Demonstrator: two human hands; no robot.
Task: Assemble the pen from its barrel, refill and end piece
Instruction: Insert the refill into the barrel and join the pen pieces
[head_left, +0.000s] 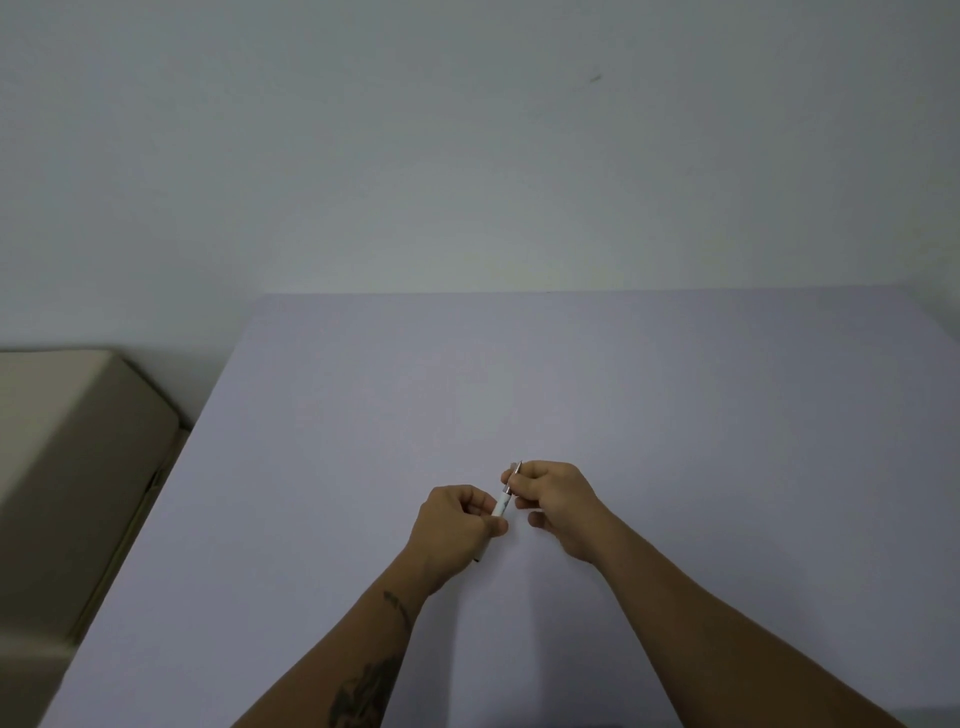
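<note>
Both hands hold one pen above the pale lilac table. The pen's white barrel slants from lower left to upper right, with a silver metal end piece at its upper tip. My left hand is closed around the lower part of the barrel, and a dark tip pokes out below the palm. My right hand pinches the silver end piece between thumb and fingers. The refill is not visible; whether it sits inside the barrel I cannot tell.
A beige cushioned seat stands beside the table's left edge. A plain white wall rises behind the table's far edge.
</note>
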